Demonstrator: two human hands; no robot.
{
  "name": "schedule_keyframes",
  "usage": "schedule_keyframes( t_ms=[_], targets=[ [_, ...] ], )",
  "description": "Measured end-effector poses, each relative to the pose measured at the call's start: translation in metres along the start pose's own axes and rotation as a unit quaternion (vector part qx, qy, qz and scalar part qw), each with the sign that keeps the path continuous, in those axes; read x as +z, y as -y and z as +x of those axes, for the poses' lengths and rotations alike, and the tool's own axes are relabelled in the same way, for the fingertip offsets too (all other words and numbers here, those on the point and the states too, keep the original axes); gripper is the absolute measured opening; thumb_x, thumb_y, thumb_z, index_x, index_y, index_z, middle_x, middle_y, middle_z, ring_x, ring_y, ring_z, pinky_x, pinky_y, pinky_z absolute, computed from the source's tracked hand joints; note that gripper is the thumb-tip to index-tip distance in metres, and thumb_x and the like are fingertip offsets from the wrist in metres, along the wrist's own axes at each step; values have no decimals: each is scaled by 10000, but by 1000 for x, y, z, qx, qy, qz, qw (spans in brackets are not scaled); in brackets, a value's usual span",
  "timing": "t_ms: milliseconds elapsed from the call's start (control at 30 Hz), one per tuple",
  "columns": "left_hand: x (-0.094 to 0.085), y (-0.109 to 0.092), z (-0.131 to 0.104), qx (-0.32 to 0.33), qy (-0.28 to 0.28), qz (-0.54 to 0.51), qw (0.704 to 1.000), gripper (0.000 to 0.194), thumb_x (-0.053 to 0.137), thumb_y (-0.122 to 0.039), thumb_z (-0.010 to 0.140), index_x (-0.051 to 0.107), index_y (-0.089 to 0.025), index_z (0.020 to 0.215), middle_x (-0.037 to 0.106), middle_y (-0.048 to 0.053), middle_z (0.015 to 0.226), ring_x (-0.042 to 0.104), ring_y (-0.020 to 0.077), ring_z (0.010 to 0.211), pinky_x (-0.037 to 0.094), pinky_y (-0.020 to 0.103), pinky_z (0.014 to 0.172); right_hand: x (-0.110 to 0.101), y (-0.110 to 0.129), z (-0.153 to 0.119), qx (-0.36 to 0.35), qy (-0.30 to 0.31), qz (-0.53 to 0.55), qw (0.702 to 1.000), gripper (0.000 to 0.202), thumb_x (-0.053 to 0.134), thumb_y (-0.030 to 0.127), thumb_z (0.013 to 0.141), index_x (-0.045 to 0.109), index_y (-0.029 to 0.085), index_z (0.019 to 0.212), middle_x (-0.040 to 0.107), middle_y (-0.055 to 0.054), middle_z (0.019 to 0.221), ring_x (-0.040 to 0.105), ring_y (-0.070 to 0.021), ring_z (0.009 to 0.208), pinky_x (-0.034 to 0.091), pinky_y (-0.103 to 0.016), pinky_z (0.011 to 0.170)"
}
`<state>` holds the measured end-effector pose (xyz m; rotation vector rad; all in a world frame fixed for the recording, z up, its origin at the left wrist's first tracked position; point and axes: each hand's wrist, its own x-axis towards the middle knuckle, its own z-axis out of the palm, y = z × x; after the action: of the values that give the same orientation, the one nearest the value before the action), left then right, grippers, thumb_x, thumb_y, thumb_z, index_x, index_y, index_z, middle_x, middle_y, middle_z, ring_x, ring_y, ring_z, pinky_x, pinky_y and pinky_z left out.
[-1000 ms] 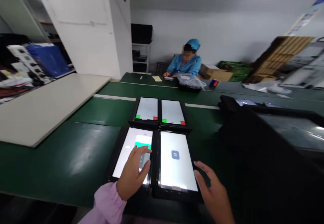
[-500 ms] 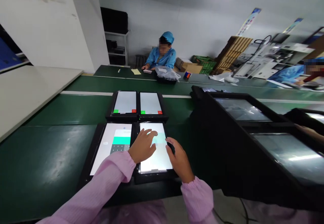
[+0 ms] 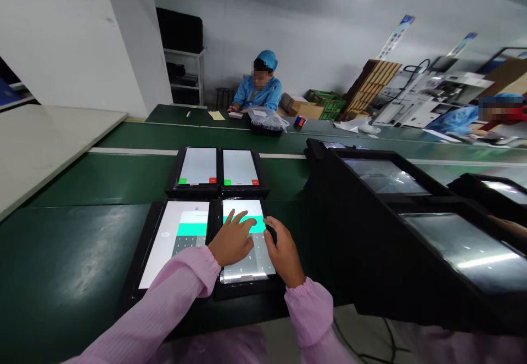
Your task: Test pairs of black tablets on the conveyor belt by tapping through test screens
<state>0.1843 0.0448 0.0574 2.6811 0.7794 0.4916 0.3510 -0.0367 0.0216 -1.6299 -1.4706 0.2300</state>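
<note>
A black-framed touchscreen device lies in front of me, its lit screen showing a teal band above a grey number keypad. Over that screen hovers my left hand, fingers spread and holding nothing; whether a fingertip touches the glass I cannot tell. At the device's right edge is my right hand, open, with thumb and fingers apart. Beside it on the left, a second touchscreen device displays a similar keypad, partly covered by my left forearm. Behind them stand two more touchscreen devices with pale screens and small green and red buttons.
Large black-framed screens are stacked on the right of the green table. A white board juts in at left. Across the table sits a person in blue, near a plastic-wrapped tray. Another person's hand is at the far right edge.
The near right screen has gone from mostly white to a teal band with a grey keypad. My hands stay over it almost unmoved, while the whole view has shifted slightly.
</note>
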Motion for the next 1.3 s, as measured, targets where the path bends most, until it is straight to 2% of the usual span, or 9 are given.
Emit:
schedule_keyframes(
  t_ms=[167,300,433,700,833,967,1033,1133,1300],
  targets=[
    [1,-3,2,14,-4,9,1000,492,431,-73,834,477,-192,1310,591,79,1323,330,291,1435,203,578,1207,2,0,2,-53,41,-41,997,311,397,286,993,561,183,1236,651,-124,1212,520,-281,1267,360,-559,1104],
    [3,-4,3,12,9,18,1000,503,447,-68,816,485,-177,1306,608,98,1296,340,310,1428,217,605,1192,5,-2,1,-36,7,-45,998,335,395,312,1002,544,173,1268,608,-139,1289,508,-281,1274,379,-557,1093],
    [-4,-7,0,9,8,23,1000,489,448,-62,809,499,-175,1282,619,94,1284,345,294,1428,205,586,1206,4,-1,0,-35,30,-40,998,334,396,311,994,559,173,1250,631,-140,1244,539,-290,1236,390,-566,1082],
    [-40,2,-51,-79,-52,14,995,445,419,-82,849,501,-208,1269,619,64,1266,396,258,1390,251,575,1195,-5,17,-13,-4,24,3,1000,349,407,342,1007,538,182,1288,638,-128,1231,566,-276,1196,407,-529,1077],
    [-38,5,-71,-79,-36,3,996,483,424,-70,835,484,-215,1291,618,53,1266,381,246,1401,211,562,1216,4,35,-24,-40,75,15,996,320,423,295,1002,537,205,1288,647,-107,1226,556,-265,1216,409,-514,1083],
    [-29,1,-74,-70,-18,-17,997,518,428,-60,834,472,-221,1325,606,51,1296,365,257,1410,222,566,1211,12,46,-26,-88,137,-12,987,306,424,238,987,560,208,1260,640,-100,1249,510,-274,1272,360,-544,1118],
    [-25,-1,-74,-72,-8,-15,997,510,426,-59,838,482,-211,1322,614,57,1286,376,267,1405,244,564,1203,12,42,-23,-90,136,-26,986,307,415,245,992,556,200,1260,633,-108,1256,507,-275,1273,356,-546,1120],
    [-27,-1,-78,-79,-9,-12,997,499,426,-70,852,478,-210,1328,606,57,1304,356,265,1420,246,559,1204,8,27,-15,-55,76,-53,994,315,395,287,1004,546,178,1258,619,-130,1254,520,-283,1247,346,-564,1117],
    [-45,15,-94,-111,-53,-1,992,446,425,-120,890,471,-217,1324,576,73,1341,355,255,1420,233,564,1205,8,9,-5,-48,63,-71,994,327,387,295,997,540,143,1243,621,-157,1226,556,-288,1192,370,-570,1094]
  ],
)
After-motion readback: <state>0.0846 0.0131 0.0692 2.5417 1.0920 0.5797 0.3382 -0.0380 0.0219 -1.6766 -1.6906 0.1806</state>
